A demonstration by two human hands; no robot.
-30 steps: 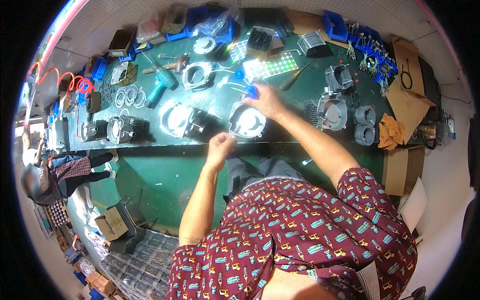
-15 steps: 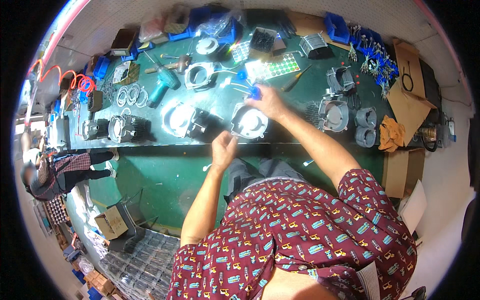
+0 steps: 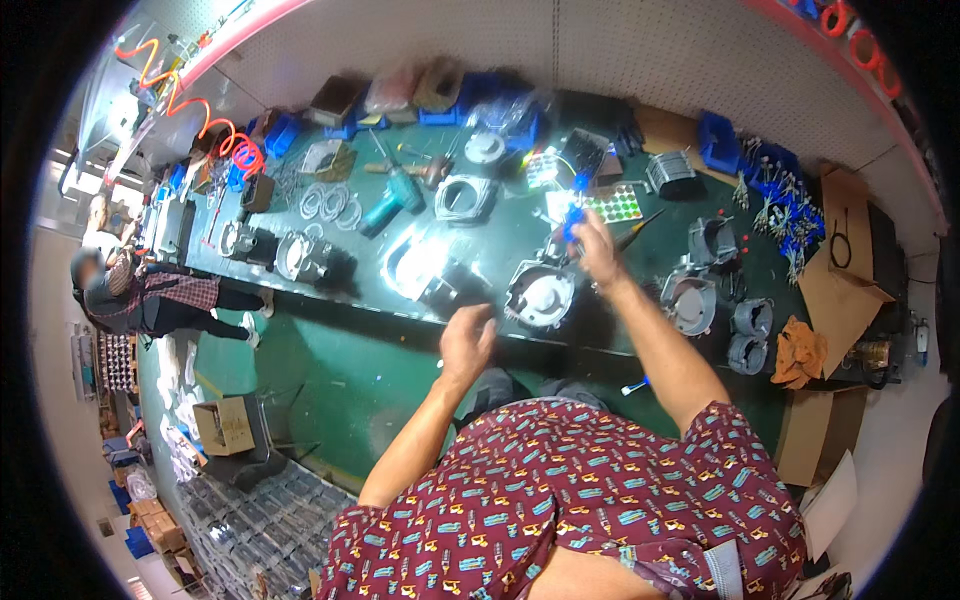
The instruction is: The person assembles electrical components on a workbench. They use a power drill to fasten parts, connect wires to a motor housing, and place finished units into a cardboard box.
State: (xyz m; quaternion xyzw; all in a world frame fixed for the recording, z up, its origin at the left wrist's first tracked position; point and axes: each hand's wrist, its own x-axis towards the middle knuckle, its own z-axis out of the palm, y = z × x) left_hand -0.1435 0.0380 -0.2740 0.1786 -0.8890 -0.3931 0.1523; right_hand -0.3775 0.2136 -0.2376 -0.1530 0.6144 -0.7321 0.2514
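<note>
In my right hand (image 3: 598, 252), the fingers are closed on a blue connector (image 3: 573, 222) with pale wires, held above the bench behind a round metal motor housing (image 3: 542, 294). A second blue piece (image 3: 581, 183) shows just beyond it. This housing lies open side up near the bench's front edge. My left hand (image 3: 467, 345) is curled closed at the edge, left of the housing and apart from it; whether anything is inside the fingers is hidden. To the left lies another housing (image 3: 415, 265), washed out by glare.
A teal power drill (image 3: 392, 203), a ring-shaped metal part (image 3: 466, 199) and wire rings (image 3: 330, 205) lie farther back. More housings (image 3: 688, 303) stand at right, near an orange cloth (image 3: 799, 352) and blue-ended wire bundles (image 3: 785, 215). At far left is another person (image 3: 150, 290).
The view has shifted, so the bench sits lower and farther right. Both hands have drawn slightly away from the housing, my right hand still holding the blue connector.
</note>
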